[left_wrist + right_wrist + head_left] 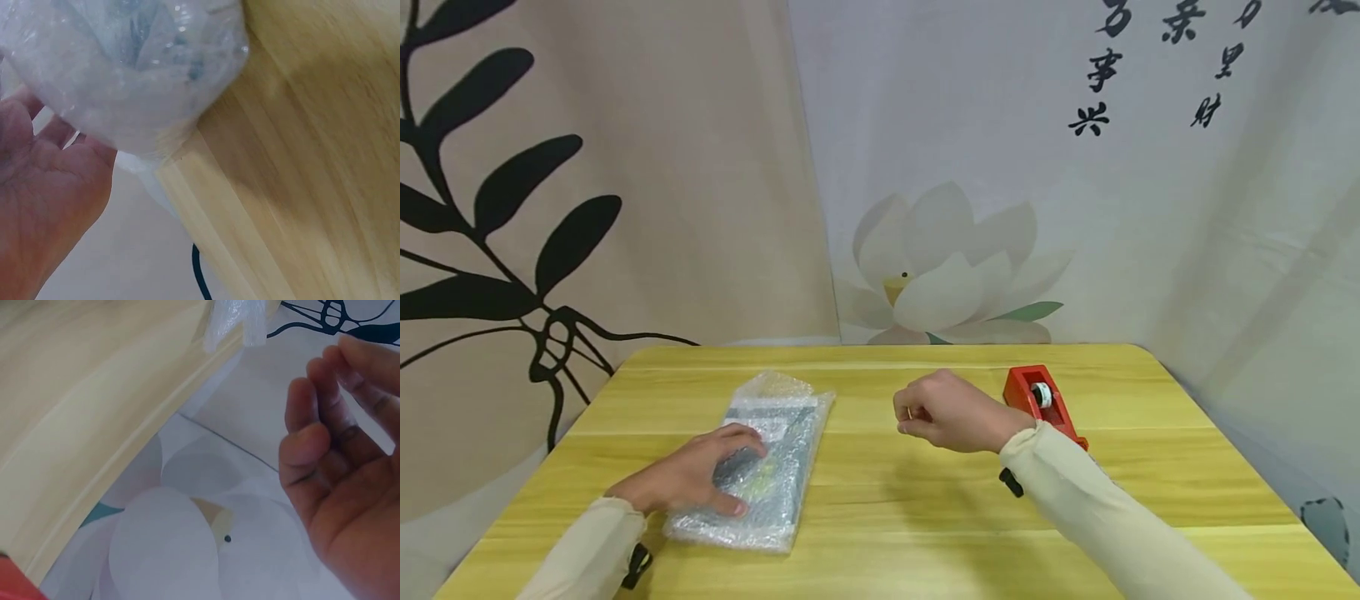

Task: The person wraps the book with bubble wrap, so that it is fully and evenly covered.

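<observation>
A flat package in clear bubble wrap lies on the left part of the wooden table, with a dark, printed item showing through. My left hand rests on its left side, thumb and fingers spread apart. In the left wrist view the bubble wrap covers part of the fingers of that hand. My right hand is above the table, right of the package, its fingers loosely bent. Nothing shows between the fingers of the right hand in the right wrist view.
A red tape dispenser with a small roll stands behind my right wrist. The wooden table ends at a back edge before a printed cloth with leaves, a lotus and writing.
</observation>
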Action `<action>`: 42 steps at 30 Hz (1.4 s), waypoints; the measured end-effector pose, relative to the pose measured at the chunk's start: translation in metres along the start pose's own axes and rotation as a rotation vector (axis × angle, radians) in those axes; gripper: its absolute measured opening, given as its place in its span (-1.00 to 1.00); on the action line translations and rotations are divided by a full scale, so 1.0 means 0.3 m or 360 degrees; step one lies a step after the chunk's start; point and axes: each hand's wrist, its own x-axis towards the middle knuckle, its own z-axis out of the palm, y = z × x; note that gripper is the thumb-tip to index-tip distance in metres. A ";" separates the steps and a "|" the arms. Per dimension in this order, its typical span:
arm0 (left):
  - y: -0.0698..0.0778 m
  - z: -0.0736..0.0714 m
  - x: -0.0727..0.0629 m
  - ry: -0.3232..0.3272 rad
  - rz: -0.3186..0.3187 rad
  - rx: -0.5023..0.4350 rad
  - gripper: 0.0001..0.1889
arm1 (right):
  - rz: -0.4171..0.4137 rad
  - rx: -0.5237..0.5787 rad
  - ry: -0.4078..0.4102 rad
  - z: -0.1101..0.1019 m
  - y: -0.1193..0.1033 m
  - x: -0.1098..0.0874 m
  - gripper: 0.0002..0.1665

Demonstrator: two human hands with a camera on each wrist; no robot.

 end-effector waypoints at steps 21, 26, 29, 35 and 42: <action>0.042 -0.011 0.015 -0.0144 -0.0024 -0.0076 -0.41 | -0.0006 0.0020 -0.0106 0.136 -0.044 0.150 -0.81; 0.042 -0.004 0.020 -0.0127 -0.0015 -0.0091 -0.50 | 0.0007 -0.0003 -0.0103 0.152 -0.063 0.180 -0.78; 0.040 0.000 0.018 -0.0097 -0.0073 -0.0064 -0.49 | 0.0028 -0.0033 -0.0087 0.159 -0.075 0.200 -0.74; 0.037 -0.002 0.014 -0.0093 -0.0079 -0.0046 -0.48 | 0.0109 -0.0102 -0.0079 0.171 -0.096 0.237 -0.73; 0.021 -0.011 0.012 -0.0171 0.0200 -0.0103 -0.25 | 0.0128 -0.0178 -0.0079 0.205 -0.112 0.274 -0.73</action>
